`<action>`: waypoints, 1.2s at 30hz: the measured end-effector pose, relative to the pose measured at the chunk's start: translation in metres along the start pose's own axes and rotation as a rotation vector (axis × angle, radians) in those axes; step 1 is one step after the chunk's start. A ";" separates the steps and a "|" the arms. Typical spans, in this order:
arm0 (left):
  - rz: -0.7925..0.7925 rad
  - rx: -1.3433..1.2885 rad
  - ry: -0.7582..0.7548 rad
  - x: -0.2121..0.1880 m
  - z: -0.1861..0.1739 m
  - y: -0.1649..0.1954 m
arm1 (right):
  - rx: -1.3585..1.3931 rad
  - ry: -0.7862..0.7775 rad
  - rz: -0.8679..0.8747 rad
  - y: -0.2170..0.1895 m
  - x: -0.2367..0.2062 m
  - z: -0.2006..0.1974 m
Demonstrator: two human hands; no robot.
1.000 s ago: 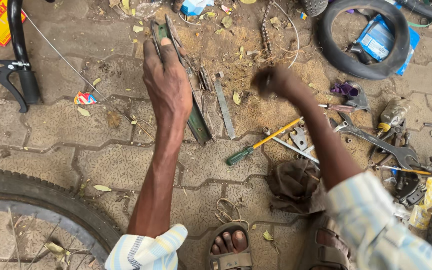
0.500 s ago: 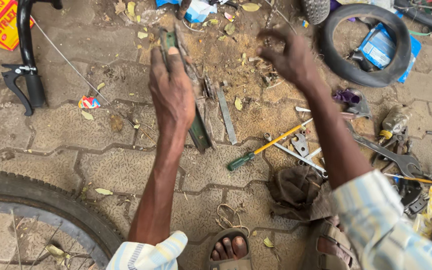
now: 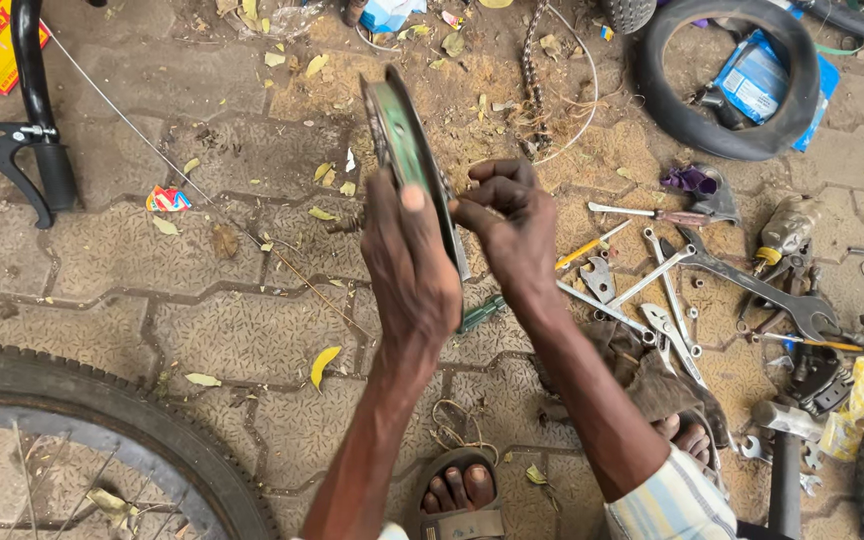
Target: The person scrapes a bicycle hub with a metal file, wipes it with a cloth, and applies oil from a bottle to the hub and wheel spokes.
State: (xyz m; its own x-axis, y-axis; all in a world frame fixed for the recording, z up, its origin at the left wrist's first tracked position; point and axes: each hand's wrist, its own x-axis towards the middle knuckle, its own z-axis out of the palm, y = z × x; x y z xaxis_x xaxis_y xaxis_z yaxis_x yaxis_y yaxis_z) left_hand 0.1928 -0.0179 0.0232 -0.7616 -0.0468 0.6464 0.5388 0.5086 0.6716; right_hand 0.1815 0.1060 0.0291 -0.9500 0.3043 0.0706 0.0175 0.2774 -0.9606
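Since the earlier frames the green metal part [image 3: 407, 150] has been lifted off the paved floor [image 3: 202, 320] and now stands tilted, edge-on to the camera; the right hand [image 3: 512, 225] has come back from the litter farther away and closed in beside it.

Landmark: the green metal part, a thin, curved, disc-like piece with worn green paint and a bare grey rim. It is near the top centre of the view, raised above the floor.

Largest to smallest, placed from that part:
- Paved floor: interlocking grey blocks, rough, dusted with brown grit and yellow leaves, beneath everything.
- Bicycle wheel [image 3: 102, 420]: black knobbed tyre with thin spokes, well below and to the left.
- Black rubber tube [image 3: 717, 75]: a smooth loop, well to the upper right.
- Handlebar with brake lever [image 3: 32, 150]: black, glossy, far to the left.
- Left hand [image 3: 412, 270]: just below the part, fingers closed around its lower edge, thumb pressed flat on the green face.
- Right hand: just right of the part, fingers curled and pinched together against its edge; what they pinch, if anything, cannot be told.
- Spanners [image 3: 742, 280]: flat grey steel, scattered to the right.
- Screwdriver [image 3: 482, 312]: green handle, below the part, partly hidden by the hands.
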 end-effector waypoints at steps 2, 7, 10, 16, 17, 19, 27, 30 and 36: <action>-0.053 -0.106 0.027 -0.007 -0.004 0.004 | 0.020 -0.119 0.100 -0.002 0.002 -0.009; -0.364 -0.457 0.032 -0.022 -0.026 0.015 | -0.233 -0.291 0.014 -0.002 0.017 -0.040; -0.384 -0.465 0.016 -0.028 -0.032 0.020 | -0.379 -0.043 -0.050 -0.002 0.024 -0.044; -0.237 -0.411 -0.050 -0.037 -0.036 0.029 | -0.399 -0.620 0.078 -0.009 0.020 -0.043; -0.219 -0.420 -0.049 -0.039 -0.037 0.030 | -0.330 -0.602 0.116 -0.010 0.020 -0.044; -0.234 -0.427 -0.070 -0.042 -0.039 0.031 | -0.223 -0.592 0.198 -0.010 0.024 -0.045; -0.158 -0.432 -0.126 -0.059 -0.036 0.023 | -0.536 -0.070 0.144 -0.001 0.071 -0.060; -0.104 -0.385 -0.146 -0.062 -0.033 0.021 | -0.599 -0.229 -0.091 -0.006 0.078 -0.064; -0.144 -0.395 -0.119 -0.058 -0.045 0.024 | -0.526 -0.745 0.331 -0.016 0.073 -0.039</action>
State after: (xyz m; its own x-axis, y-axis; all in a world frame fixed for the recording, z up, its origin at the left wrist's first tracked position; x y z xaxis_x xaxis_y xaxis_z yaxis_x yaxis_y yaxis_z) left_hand 0.2659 -0.0418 0.0182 -0.8629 0.0180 0.5051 0.5026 0.1354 0.8538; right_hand 0.1240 0.1589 0.0603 -0.8228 -0.1650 -0.5439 0.2845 0.7090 -0.6453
